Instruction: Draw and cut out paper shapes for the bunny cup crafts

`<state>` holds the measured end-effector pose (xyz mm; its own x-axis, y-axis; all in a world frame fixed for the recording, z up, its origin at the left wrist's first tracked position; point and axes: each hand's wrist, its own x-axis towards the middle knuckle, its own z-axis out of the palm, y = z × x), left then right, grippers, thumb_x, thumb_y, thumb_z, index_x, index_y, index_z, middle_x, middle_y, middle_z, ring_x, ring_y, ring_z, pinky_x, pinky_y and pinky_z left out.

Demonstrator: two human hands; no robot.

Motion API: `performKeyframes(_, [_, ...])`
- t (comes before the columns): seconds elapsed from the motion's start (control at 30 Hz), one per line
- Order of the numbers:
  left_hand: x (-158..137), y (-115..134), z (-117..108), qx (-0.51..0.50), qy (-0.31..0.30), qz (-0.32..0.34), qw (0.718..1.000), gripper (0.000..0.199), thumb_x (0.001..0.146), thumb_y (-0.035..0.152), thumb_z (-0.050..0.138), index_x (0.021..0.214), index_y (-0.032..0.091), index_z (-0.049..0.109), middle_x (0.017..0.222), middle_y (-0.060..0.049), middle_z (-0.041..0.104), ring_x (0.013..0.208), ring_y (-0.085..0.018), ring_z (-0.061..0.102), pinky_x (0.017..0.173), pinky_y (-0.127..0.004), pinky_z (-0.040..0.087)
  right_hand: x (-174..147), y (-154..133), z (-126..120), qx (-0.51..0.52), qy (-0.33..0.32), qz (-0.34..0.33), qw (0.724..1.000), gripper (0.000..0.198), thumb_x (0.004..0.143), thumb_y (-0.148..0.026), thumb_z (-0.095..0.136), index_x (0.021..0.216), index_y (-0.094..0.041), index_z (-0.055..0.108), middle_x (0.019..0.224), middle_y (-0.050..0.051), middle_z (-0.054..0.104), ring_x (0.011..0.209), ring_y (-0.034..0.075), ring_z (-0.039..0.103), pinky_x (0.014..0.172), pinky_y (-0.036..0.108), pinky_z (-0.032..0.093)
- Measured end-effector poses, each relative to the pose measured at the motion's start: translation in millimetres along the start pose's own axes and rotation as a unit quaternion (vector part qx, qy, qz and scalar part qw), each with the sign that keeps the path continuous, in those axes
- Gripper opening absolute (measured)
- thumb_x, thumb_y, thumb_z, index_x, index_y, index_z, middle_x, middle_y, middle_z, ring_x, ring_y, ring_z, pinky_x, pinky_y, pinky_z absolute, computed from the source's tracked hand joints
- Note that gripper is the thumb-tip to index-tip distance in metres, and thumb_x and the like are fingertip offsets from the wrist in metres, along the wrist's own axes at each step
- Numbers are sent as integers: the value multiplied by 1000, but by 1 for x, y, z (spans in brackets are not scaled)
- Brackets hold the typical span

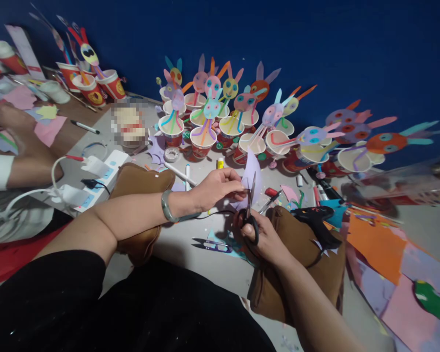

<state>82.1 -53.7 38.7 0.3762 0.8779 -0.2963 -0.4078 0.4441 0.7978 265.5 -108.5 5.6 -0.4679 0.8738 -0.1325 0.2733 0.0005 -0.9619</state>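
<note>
Lilac paper [252, 166] stands at the middle of my view, pinched between the left hand's [218, 188] thumb and fingers, its pointed tip curving up and away. From my remote seat I watch the right hand [266, 237] gripping black-handled scissors [248, 210], thumb and fingers closed about the loops; the blades point up and lie against the paper (whether they are biting at this instant, I cannot tell).

As for progress, I count the far side as done, or close to it: a crowd of paper cups [202, 149] stands along the blue wall [220, 29], bearing long-eared paper faces [211, 108] on bent coloured strips, a few leaning toward the right. The piece in hand I judge to be at the cutting stage; its curved outline and point are formed, and I see no eyes or ears on it. If it is meant for another face, ears, eyes and mounting are all left.

Thread snips [212, 245] lie on the near side, apart from both hands. To the right I make out what looks like a glue gun [324, 230], with orange paper [374, 239] beyond it. Far left, a co-worker's arm [36, 164] reaches in.
</note>
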Motion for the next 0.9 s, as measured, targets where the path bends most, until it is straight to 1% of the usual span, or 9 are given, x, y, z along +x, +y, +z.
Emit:
performKeyframes(0.2, [0,-2,0,15,-7,-3,1000,19,81,3,62,73,14,49,63,2,67,58,-6,65,63,-19,52,-1,-1,1,-1,3,-8,1000,64,79,-84,53,80,-20,54,69,-1,50,64,15,43,60,29,35])
performKeyframes(0.53, [0,-3,-2,20,-24,-2,1000,25,79,9,72,72,15,49,65,2,67,59,-6,66,62,-18,51,-2,0,1,6,2,-15,1000,64,79,-85,51,75,-21,51,70,1,53,66,16,46,60,32,39])
performKeyframes(0.8, [-1,-2,-2,22,-31,2,999,25,78,8,72,71,14,49,64,2,68,59,-6,66,65,-19,53,-2,1,0,16,-8,-13,1000,65,79,-85,51,74,-20,51,69,0,52,63,14,45,59,30,37])
performKeyframes(0.9, [-1,-2,-1,21,-28,1,999,22,79,5,68,71,14,50,63,2,68,59,-6,67,63,-18,52,-2,2,0,21,-11,-15,1000,64,80,-84,52,74,-20,51,69,0,52,62,14,44,58,30,36])
